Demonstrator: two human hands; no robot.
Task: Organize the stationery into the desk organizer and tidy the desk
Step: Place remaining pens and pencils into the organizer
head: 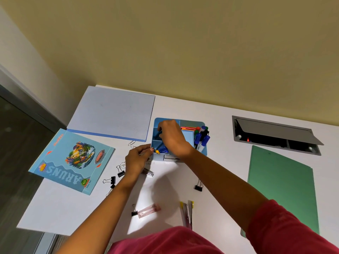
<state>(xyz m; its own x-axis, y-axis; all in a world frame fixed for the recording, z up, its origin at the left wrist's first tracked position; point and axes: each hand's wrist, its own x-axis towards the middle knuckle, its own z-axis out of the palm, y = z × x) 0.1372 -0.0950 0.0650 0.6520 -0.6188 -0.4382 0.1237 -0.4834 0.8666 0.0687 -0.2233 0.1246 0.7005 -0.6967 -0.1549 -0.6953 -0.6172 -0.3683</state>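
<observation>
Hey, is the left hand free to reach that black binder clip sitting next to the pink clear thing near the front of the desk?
Probably yes. The left hand rests at the organizer's corner, and the binder clip lies on open desk below it, beside the pink case. Nothing covers it, though whether that hand's grip is empty is unclear.

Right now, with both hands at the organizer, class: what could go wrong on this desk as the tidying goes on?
1. The right hand is pushing pens into a left compartment of the organizer; the markers lean outward at its right side and might tip out if it shifts.
2. The booklet overhangs the desk's left edge and could slide off if nudged.
3. Binder clips lie by the left hand and forearm; a sweep could scatter them.
</observation>
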